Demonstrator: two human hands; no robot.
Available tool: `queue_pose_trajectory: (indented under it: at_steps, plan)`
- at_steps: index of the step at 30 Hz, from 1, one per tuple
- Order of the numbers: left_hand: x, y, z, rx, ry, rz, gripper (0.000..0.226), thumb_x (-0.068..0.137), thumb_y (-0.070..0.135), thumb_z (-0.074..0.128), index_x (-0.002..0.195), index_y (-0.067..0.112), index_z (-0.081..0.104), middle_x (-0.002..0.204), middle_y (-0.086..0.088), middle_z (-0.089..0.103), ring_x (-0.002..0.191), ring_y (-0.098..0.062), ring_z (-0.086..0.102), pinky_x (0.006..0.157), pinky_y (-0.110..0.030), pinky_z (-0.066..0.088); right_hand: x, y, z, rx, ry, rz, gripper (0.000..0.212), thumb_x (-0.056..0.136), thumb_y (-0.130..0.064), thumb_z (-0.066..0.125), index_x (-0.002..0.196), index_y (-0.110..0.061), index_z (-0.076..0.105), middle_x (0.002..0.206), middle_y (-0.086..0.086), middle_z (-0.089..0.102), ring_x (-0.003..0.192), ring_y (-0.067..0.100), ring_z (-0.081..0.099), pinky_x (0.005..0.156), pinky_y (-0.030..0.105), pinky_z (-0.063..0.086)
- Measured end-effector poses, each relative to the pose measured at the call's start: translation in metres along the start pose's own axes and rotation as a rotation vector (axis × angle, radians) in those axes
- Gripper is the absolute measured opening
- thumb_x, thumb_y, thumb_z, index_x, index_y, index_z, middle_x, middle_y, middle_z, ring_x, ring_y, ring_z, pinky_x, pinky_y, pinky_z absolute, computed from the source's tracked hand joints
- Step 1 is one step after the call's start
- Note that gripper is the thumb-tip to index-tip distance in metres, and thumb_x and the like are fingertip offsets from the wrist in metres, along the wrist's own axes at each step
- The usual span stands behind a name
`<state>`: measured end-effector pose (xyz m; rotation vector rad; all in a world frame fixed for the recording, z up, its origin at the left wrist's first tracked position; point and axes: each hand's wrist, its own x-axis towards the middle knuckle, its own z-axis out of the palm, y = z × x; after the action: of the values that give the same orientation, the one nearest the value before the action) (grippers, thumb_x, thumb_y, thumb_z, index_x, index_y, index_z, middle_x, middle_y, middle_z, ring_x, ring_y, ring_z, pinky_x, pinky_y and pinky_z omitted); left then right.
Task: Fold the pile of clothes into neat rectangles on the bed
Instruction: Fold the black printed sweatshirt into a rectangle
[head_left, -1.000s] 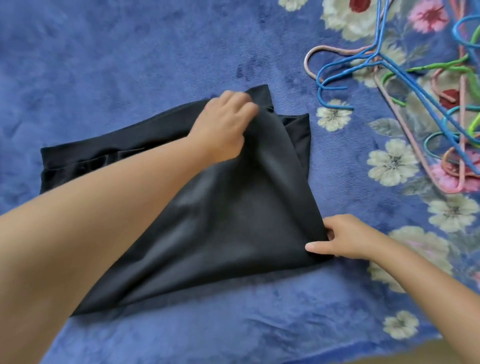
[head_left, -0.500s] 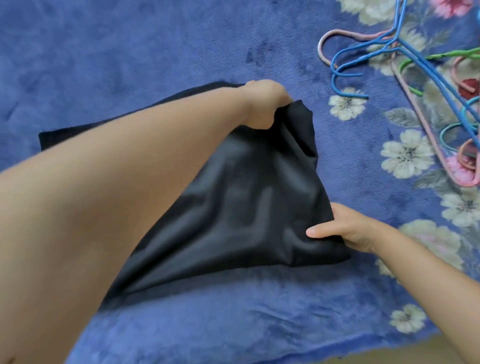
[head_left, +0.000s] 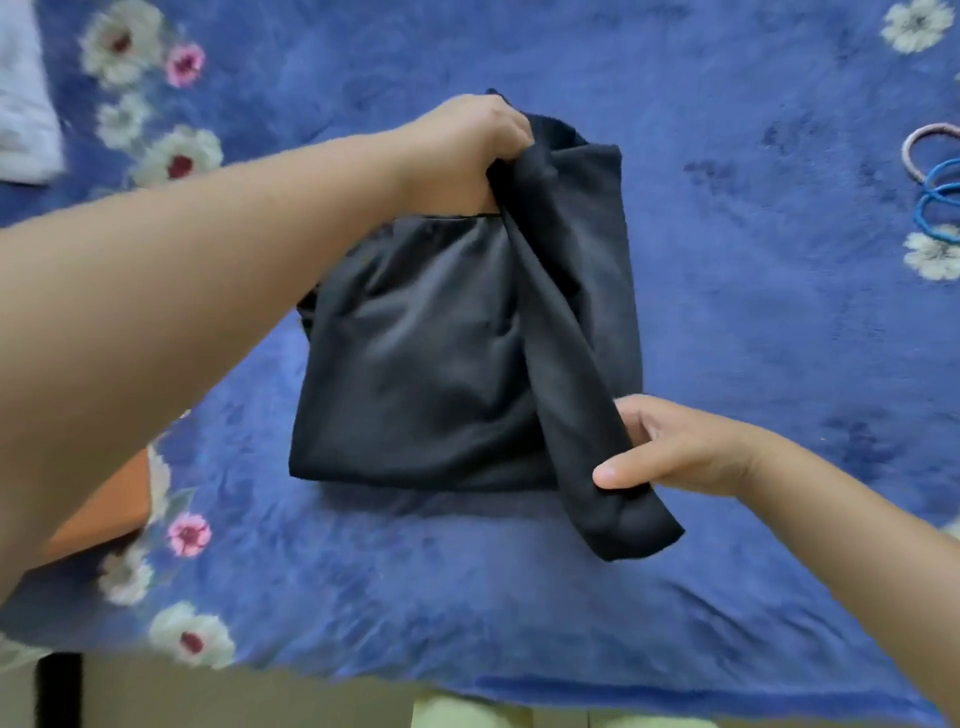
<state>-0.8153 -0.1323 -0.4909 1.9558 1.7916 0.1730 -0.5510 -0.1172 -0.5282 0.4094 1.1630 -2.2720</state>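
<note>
A black garment (head_left: 431, 364) lies folded into a rough square in the middle of the blue flowered blanket (head_left: 753, 338) on the bed. A long bunched fold of the same cloth runs slantwise down its right side. My left hand (head_left: 462, 150) grips the far end of that fold at the garment's top edge. My right hand (head_left: 675, 447) pinches the near end between thumb and fingers, with the tip of the fold hanging past the garment's lower right corner. My left forearm covers the garment's upper left part.
Pink and blue hanger hooks (head_left: 935, 176) show at the right edge. A pale cloth (head_left: 23, 119) lies at the far left. An orange object (head_left: 104, 514) peeks out under my left arm. The bed's near edge (head_left: 519, 691) runs along the bottom.
The garment went from a long spread shape to a compact square. Both hands now hold a raised fold along its right side. The view has swung left, so most hangers left the picture.
</note>
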Motion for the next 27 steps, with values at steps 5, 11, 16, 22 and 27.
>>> queue_pose_trajectory:
  at_steps: [5, 11, 16, 22, 27]
  plan:
    - [-0.081, -0.053, 0.001, 0.122, 0.043, 0.073, 0.022, 0.068, 0.004, 0.047, 0.066, -0.008, 0.066, 0.077, -0.026, 0.066, 0.072, -0.045, 0.062, 0.069, -0.020, 0.033, 0.077, 0.010, 0.061, -0.110, 0.127, 0.043, 0.040, 0.059, -0.032, 0.067, 0.090, -0.007, 0.061, 0.085, 0.001, 0.063, 0.081, 0.017, 0.058, 0.075, 0.032, 0.042]
    - [-0.132, -0.116, 0.017, 0.042, 0.224, -0.099, 0.011, 0.077, -0.001, 0.067, 0.086, -0.004, 0.071, 0.109, -0.023, 0.061, 0.105, -0.042, 0.052, 0.088, -0.030, 0.032, 0.157, 0.014, 0.108, -0.077, 0.288, 0.050, 0.008, 0.080, -0.009, 0.066, 0.082, -0.014, 0.060, 0.068, -0.008, 0.065, 0.066, 0.012, 0.059, 0.058, 0.023, 0.045]
    - [-0.167, -0.156, 0.056, -0.256, 0.154, -0.553, 0.040, 0.090, 0.011, 0.056, 0.130, 0.014, 0.051, 0.130, -0.012, 0.049, 0.120, -0.025, 0.046, 0.094, -0.027, 0.035, 0.220, 0.034, 0.130, -0.302, 0.573, 0.115, 0.032, 0.085, -0.020, 0.060, 0.094, 0.009, 0.051, 0.078, 0.018, 0.050, 0.065, 0.015, 0.052, 0.067, 0.031, 0.039]
    - [-0.217, -0.141, 0.113, -1.055, 0.220, -0.963, 0.021, 0.100, 0.031, 0.036, 0.110, 0.016, 0.048, 0.103, -0.004, 0.055, 0.075, -0.008, 0.055, 0.070, -0.021, 0.045, 0.238, 0.052, 0.150, -0.153, 0.715, 0.026, 0.018, 0.092, -0.003, 0.047, 0.095, -0.020, 0.052, 0.084, -0.006, 0.058, 0.079, 0.007, 0.058, 0.081, 0.018, 0.047]
    - [-0.226, -0.125, 0.132, -1.283, 0.272, -1.005, 0.026, 0.096, 0.040, 0.044, 0.101, 0.017, 0.054, 0.098, -0.001, 0.058, 0.093, -0.016, 0.056, 0.074, -0.023, 0.046, 0.207, 0.069, 0.174, -0.208, 0.611, -0.054, 0.044, 0.094, 0.004, 0.040, 0.115, -0.034, 0.042, 0.118, -0.020, 0.050, 0.110, -0.010, 0.051, 0.097, 0.010, 0.038]
